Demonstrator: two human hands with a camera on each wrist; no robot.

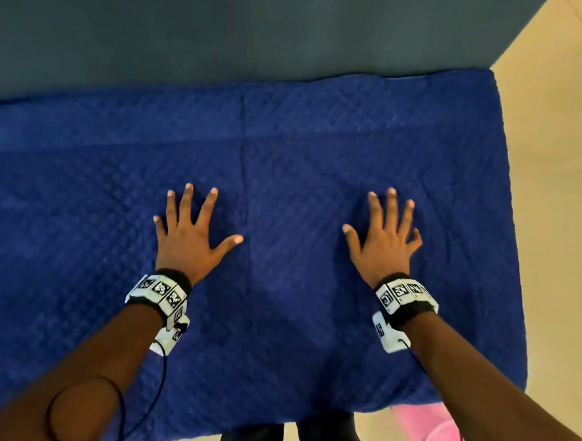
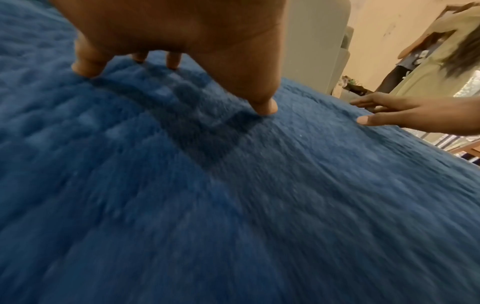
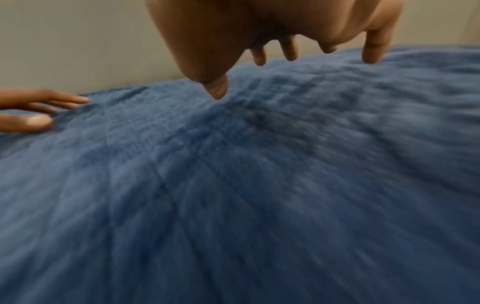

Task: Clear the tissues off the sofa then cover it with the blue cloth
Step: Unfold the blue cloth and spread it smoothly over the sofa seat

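A blue quilted cloth (image 1: 285, 172) lies spread flat over the sofa seat, reaching its right edge and hanging over the front. My left hand (image 1: 188, 229) rests palm-down on it left of centre, fingers spread and straight. My right hand (image 1: 385, 238) rests the same way to the right. In the left wrist view the left fingertips (image 2: 265, 108) touch the cloth (image 2: 233, 195), with the right hand (image 2: 405, 115) beyond. The right wrist view shows the right fingertips (image 3: 218, 92) on or just above the cloth (image 3: 259, 185), and the left hand (image 3: 33, 111) at the left. No tissues are in view.
The grey sofa back (image 1: 226, 29) runs along the far side. Beige floor (image 1: 558, 168) lies to the right. A pink object (image 1: 440, 437) sits on the floor by the front right corner. Another person (image 2: 441, 51) stands beyond the sofa's right end.
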